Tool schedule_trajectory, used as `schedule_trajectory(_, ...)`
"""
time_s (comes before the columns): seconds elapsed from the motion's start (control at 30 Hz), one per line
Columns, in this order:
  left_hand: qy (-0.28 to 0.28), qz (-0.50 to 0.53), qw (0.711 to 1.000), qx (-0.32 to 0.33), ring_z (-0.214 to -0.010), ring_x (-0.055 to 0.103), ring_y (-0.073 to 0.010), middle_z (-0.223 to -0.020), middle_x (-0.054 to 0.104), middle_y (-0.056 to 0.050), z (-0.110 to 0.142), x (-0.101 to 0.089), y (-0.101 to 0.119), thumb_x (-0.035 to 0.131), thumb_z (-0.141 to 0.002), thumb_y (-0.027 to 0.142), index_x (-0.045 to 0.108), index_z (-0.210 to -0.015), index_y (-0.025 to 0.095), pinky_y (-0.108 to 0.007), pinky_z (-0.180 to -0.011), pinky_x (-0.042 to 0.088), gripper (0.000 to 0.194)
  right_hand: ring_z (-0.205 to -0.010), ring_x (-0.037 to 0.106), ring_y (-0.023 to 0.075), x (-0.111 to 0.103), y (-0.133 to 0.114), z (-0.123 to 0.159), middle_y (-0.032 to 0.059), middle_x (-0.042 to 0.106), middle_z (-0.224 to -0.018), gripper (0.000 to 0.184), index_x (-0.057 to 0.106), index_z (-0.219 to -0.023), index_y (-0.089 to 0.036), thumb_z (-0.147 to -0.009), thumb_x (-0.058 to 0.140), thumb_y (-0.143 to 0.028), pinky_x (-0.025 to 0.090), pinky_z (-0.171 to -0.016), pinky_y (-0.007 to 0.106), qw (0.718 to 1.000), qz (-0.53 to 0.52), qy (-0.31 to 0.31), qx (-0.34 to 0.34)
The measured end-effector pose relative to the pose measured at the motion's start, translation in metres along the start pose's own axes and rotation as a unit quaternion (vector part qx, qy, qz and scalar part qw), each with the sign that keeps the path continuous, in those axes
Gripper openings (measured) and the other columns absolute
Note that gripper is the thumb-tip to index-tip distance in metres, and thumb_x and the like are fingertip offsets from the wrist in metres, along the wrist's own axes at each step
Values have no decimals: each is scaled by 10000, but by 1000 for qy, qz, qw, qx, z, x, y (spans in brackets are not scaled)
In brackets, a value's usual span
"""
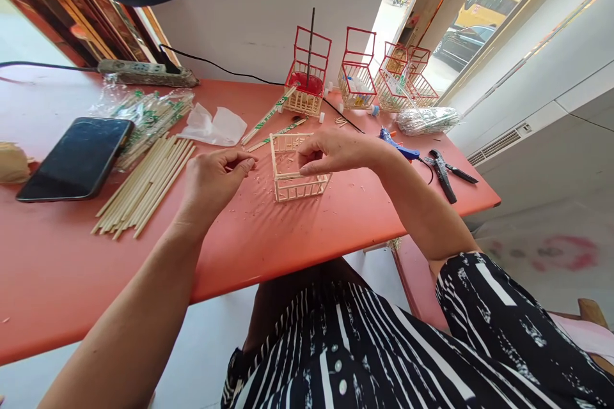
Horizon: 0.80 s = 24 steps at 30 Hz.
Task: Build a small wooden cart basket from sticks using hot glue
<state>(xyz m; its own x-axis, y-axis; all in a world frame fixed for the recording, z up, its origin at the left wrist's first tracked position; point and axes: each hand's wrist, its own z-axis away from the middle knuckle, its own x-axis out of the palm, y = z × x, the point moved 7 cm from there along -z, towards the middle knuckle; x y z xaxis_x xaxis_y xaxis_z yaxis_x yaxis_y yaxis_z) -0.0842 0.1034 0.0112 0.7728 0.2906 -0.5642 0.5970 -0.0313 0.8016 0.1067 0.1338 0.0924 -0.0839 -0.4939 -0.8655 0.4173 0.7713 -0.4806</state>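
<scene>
A small open box of pale wooden sticks (292,186) stands on the red table (297,236). My right hand (336,150) reaches over its top, with thumb and fingers pinched at the near rim of the box. My left hand (213,177) rests on the table just left of the box, fingers curled with thumb against forefinger; I cannot make out anything between them. A bundle of bare wooden sticks (144,185) lies to the left of that hand.
A black phone (79,158) and bagged chopsticks (148,116) lie at far left, with a power strip (144,71) behind. Red stick baskets (307,77) line the back wall. A blue glue gun (398,146) and black pliers (444,172) lie at right.
</scene>
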Motion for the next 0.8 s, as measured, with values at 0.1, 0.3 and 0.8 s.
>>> schedule_trajectory(0.1, 5, -7, 1000, 3, -752, 711, -170, -846, 825, -1, 1, -2, 2, 650, -840, 311, 833, -906, 203, -264, -761, 536, 222, -646, 445, 79, 0, 2, -1, -39, 575, -676, 87, 699, -829, -124, -911, 669, -116, 285, -618, 246, 1000, 3, -3, 11)
schedule_trajectory(0.3, 10, -17, 1000, 4, -730, 688, -161, -832, 821, 2, 2, -3, 4, 646, -849, 329, 841, -924, 198, -252, -737, 517, 247, -637, 425, 82, 0, 1, 0, -44, 554, -659, 100, 682, -818, -135, -914, 656, -134, 270, -619, 254, 1000, 2, -4, 1)
schedule_trajectory(0.8, 5, -24, 1000, -9, -739, 696, -156, -838, 820, 2, 4, -4, 9, 666, -848, 277, 838, -899, 192, -239, -739, 513, 199, -666, 436, 88, 0, 0, 0, -38, 555, -686, 131, 646, -795, -137, -924, 661, -150, 282, -635, 261, 1000, -3, -2, -21)
